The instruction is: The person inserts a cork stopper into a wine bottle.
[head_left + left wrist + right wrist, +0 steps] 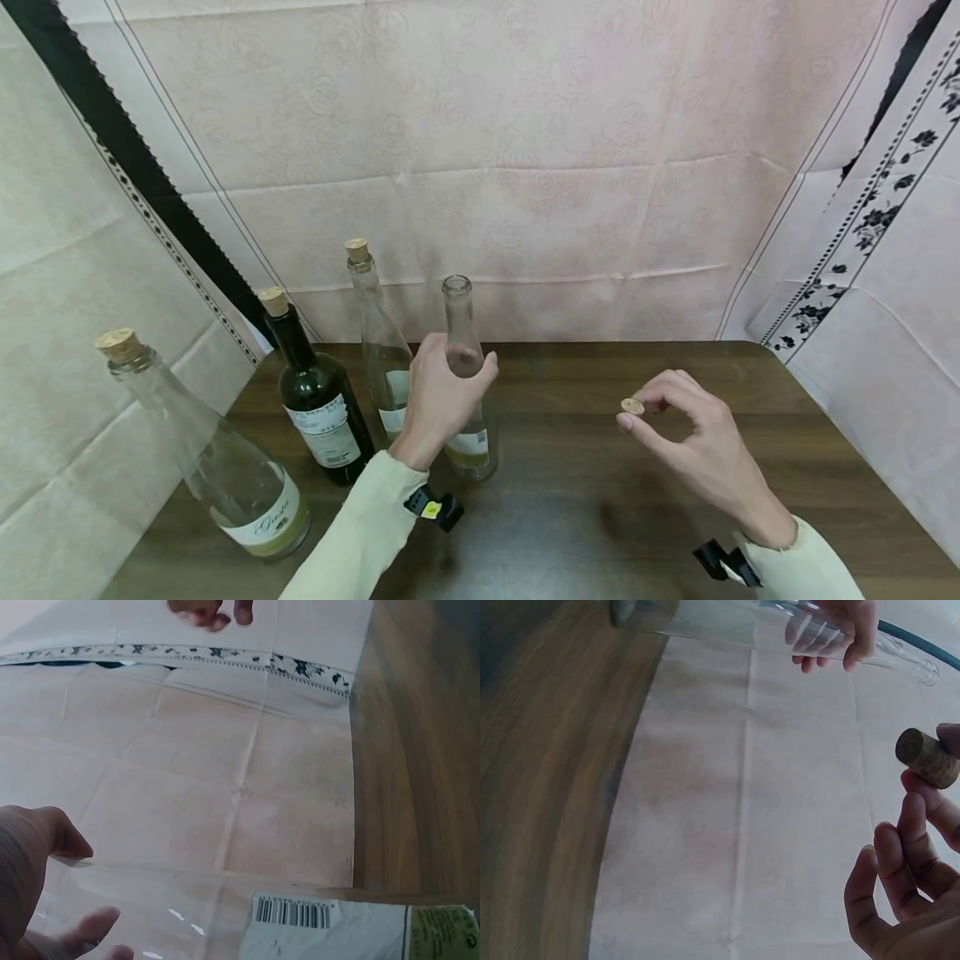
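My left hand (444, 390) grips an uncorked clear glass bottle (471, 454) around its shoulder, thumb on the right side. The bottle's mouth shows bare glass in the head view, and its label with a barcode (292, 913) appears in the left wrist view. Off to the right, my right hand (693, 442) pinches a cork (928, 757) between thumb and index finger, above the table and apart from the bottle. In the right wrist view its other fingers (889, 862) are loosely bent.
Left of the held bottle stand a corked clear bottle (386, 342), a dark corked wine bottle (318, 387) and a larger corked clear bottle (202, 442). They rest on a brown wooden table (555, 533). Pale patterned cloth (525, 167) hangs behind and at both sides.
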A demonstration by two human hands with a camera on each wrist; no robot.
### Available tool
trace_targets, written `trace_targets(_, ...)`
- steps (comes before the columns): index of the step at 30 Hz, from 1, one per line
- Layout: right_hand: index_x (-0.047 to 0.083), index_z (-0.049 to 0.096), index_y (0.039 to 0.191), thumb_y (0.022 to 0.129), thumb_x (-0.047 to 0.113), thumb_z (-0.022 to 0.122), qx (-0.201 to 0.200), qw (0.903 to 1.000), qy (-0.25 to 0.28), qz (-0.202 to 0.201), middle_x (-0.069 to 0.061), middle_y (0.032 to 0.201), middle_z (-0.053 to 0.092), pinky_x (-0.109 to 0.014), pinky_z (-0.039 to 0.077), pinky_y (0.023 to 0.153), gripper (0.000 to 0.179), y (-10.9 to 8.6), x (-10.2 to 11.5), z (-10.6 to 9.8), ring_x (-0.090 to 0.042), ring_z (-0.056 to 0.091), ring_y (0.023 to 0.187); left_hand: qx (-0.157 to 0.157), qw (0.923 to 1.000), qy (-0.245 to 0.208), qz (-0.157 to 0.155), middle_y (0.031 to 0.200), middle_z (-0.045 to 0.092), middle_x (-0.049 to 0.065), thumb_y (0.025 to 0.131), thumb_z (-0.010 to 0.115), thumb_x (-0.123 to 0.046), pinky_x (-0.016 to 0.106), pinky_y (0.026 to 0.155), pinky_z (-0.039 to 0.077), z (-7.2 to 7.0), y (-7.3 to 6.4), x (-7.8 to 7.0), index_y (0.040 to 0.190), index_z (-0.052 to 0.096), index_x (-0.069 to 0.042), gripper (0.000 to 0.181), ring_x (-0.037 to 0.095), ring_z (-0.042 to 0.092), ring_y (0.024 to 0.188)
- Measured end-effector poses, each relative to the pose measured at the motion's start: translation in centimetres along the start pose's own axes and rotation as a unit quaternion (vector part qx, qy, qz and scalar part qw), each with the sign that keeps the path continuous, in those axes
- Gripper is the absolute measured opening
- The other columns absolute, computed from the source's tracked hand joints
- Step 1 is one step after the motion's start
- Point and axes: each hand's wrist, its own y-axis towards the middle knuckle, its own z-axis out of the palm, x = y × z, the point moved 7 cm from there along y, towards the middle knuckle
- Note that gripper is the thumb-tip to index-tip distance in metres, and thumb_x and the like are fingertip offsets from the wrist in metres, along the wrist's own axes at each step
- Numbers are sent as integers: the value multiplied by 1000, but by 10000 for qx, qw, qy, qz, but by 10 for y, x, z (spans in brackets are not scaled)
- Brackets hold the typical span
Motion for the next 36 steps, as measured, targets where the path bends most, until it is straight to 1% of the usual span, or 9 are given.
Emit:
trace_targets(4, 23, 74, 94, 73, -3, 86, -42, 9999, 93, -5, 8, 92, 67, -20, 42, 81, 36, 5, 6, 0, -7, 55, 89, -17, 10000, 51, 42, 113, 59, -2, 89, 71, -46, 39, 83, 48, 0, -8, -4, 89, 68, -21, 26, 19, 58, 101)
trace_targets(10, 16, 77, 104, 73, -9, 82, -293, 9993, 185, -105, 4, 94, 67, -17, 43, 83, 40, 12, 17, -3, -6, 58, 91, -83, 9999, -14, 133, 110, 60, -3, 88, 73, -44, 38, 81, 50, -1, -18, -8, 90, 70, -19, 24, 17, 58, 100)
trace_targets(14, 9, 77, 107, 73, -14, 78, -449, 9980, 402, -213, 1, 94, 67, -17, 44, 84, 41, 17, 28, -5, -6, 58, 89, -134, 9996, -140, 215, 110, 61, -3, 87, 75, -41, 38, 79, 51, -1, -25, -10, 88, 70, -20, 21, 16, 59, 99)
trace_targets(17, 6, 76, 108, 75, -17, 75, -492, 9966, 625, -209, 0, 95, 67, -17, 46, 84, 40, 22, 37, -5, -7, 58, 89, -121, 9991, -257, 313, 109, 61, -3, 87, 76, -38, 37, 79, 51, -1, -31, -13, 88, 68, -21, 18, 16, 60, 99)
trace_targets(24, 4, 75, 106, 79, -16, 72, -565, 9924, 1074, -190, -5, 96, 68, -19, 48, 85, 34, 34, 53, -2, -11, 61, 91, -62, 9982, -339, 492, 108, 62, -5, 86, 77, -35, 37, 79, 52, 3, -44, -20, 87, 68, -22, 16, 13, 59, 100)
trace_targets(29, 2, 74, 105, 82, -14, 71, -636, 9868, 1465, -265, -5, 93, 67, -20, 49, 84, 28, 44, 63, 3, -13, 62, 90, 7, 9975, -466, 522, 108, 61, -7, 86, 77, -34, 34, 79, 53, 7, -53, -25, 87, 67, -23, 15, 11, 59, 100)
trace_targets(32, 1, 74, 105, 83, -13, 70, -651, 9830, 1680, -346, -4, 93, 67, -21, 49, 85, 26, 50, 69, 7, -14, 61, 90, 55, 9969, -541, 569, 108, 61, -9, 85, 78, -33, 33, 82, 52, 10, -58, -29, 86, 67, -24, 14, 8, 60, 99)
trace_targets(36, -2, 73, 104, 84, -13, 70, -686, 9775, 1937, -472, -5, 93, 67, -21, 50, 86, 24, 57, 78, 10, -15, 61, 91, 89, 9955, -567, 751, 107, 61, -10, 84, 80, -30, 32, 87, 50, 14, -64, -35, 84, 69, -23, 13, 7, 60, 100)
